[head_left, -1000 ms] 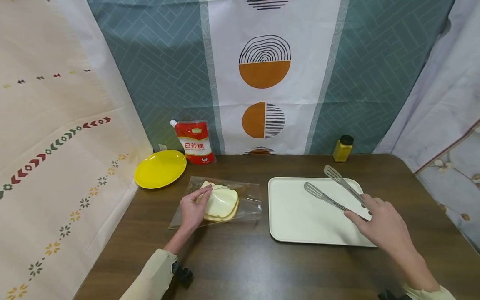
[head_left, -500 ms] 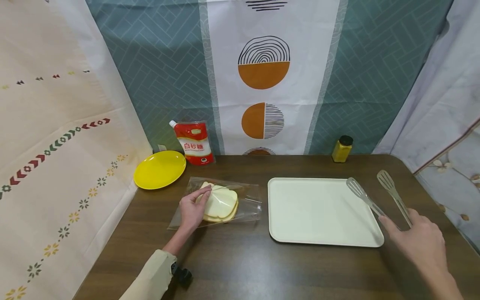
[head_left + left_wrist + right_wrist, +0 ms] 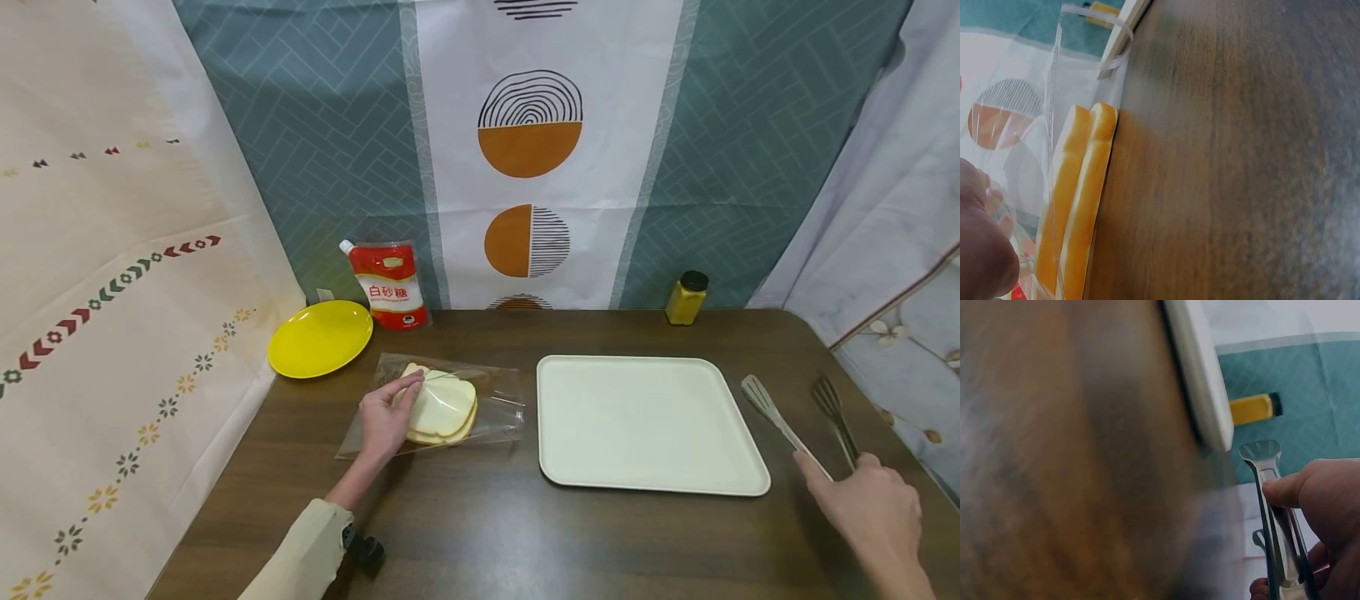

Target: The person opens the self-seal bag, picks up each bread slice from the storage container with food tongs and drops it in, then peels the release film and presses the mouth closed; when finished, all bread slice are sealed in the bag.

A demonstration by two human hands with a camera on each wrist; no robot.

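Note:
My left hand [image 3: 385,423] pinches the upper film of a clear plastic bag [image 3: 501,408] between thumb and fingers. Inside lie stacked bread slices [image 3: 444,406], pale on top. From the left wrist view, two slices [image 3: 1088,187] show golden crusts along the table. At the right, my right hand [image 3: 873,510] grips metal food tongs [image 3: 776,417] with slotted ends spread apart, beside the tray's right edge. The right wrist view shows the thumb lying along one arm of the tongs [image 3: 1264,455].
A white rectangular tray [image 3: 648,425] lies right of the bag. At the back left are a yellow plate [image 3: 321,339] and a red-and-white sugar pouch [image 3: 391,287]. A yellow jar with a black lid [image 3: 686,298] stands at the back right, before the hanging cloth [image 3: 352,125].
My right hand has carried the tongs from over the tray to the right and nearer me, off the tray's right side. The left hand and the bag have stayed put.

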